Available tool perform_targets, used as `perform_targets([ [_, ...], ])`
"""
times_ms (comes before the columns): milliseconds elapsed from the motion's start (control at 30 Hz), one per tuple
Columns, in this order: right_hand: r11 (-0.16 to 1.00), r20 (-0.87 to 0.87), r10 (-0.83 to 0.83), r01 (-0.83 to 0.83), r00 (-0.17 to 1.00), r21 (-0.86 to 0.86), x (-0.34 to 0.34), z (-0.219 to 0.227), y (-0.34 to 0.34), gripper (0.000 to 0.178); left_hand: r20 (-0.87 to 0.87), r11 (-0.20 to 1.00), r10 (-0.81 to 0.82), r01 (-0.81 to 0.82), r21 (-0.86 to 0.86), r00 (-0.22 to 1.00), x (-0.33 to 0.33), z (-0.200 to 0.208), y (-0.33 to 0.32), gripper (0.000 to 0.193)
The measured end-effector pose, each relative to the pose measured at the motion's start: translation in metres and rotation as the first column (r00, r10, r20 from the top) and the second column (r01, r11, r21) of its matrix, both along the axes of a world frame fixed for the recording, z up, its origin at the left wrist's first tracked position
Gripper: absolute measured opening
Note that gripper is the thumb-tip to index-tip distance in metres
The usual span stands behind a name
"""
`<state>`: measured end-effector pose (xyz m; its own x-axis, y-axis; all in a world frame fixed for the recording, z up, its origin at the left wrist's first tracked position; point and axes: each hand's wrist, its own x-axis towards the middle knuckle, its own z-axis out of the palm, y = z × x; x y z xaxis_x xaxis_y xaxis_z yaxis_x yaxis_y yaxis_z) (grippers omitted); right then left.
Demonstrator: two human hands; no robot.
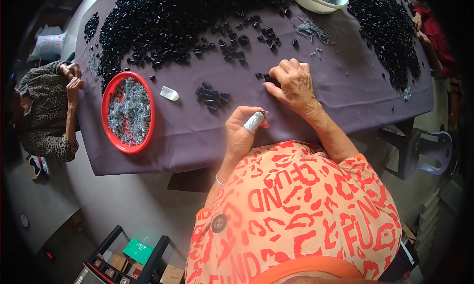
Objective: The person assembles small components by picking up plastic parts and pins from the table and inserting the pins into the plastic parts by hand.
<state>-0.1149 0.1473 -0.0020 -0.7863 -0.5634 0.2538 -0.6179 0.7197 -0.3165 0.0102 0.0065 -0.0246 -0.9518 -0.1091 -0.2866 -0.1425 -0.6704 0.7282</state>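
Observation:
My left hand [243,131] is near the table's front edge, closed in a pinch. A small dark part [264,112] shows at its fingertips, too small to make out fully. A silvery-white wrap [254,122] covers one of its fingers. Just beyond and to the right, my right hand [295,85] rests low over the table, thumb and forefinger curled around small black plastic pieces [269,78]. Its grip is partly hidden by the fingers. To the left of both hands lies a small cluster of black pieces [212,96].
A red-rimmed basket [104,111] of thin clear-grey pieces stands at left, beside a white finger-shaped cover [169,93]. Large black heaps [158,24] spread across the far side. Loose metal pins [313,30] lie below a white tub [316,6]. Other people sit left [47,111] and right [437,39].

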Motion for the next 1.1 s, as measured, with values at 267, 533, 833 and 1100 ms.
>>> perform_targets([
  [267,0.983,-0.115,0.04,-0.06,0.993,-0.172,0.008,-0.004,0.0,0.019,0.023,0.999,0.021,-0.022,0.041,1.0,0.0,0.0,0.001,0.011],
  [533,0.611,0.611,0.337,0.328,0.716,-0.721,0.032,0.007,0.023,0.023,0.013,1.0,0.005,-0.005,-0.008,1.0,0.0,0.002,0.0,0.013],
  [833,0.566,0.575,0.42,0.293,0.702,-0.771,0.042,0.017,0.029,0.017,-0.018,0.999,0.034,-0.034,0.04,0.999,0.0,0.007,0.001,0.012],
  [1100,0.827,0.484,0.185,0.131,0.856,-0.547,0.054,0.035,0.038,0.013,-0.046,0.985,0.032,-0.039,-0.167,0.998,0.004,0.021,0.009,0.013],
])
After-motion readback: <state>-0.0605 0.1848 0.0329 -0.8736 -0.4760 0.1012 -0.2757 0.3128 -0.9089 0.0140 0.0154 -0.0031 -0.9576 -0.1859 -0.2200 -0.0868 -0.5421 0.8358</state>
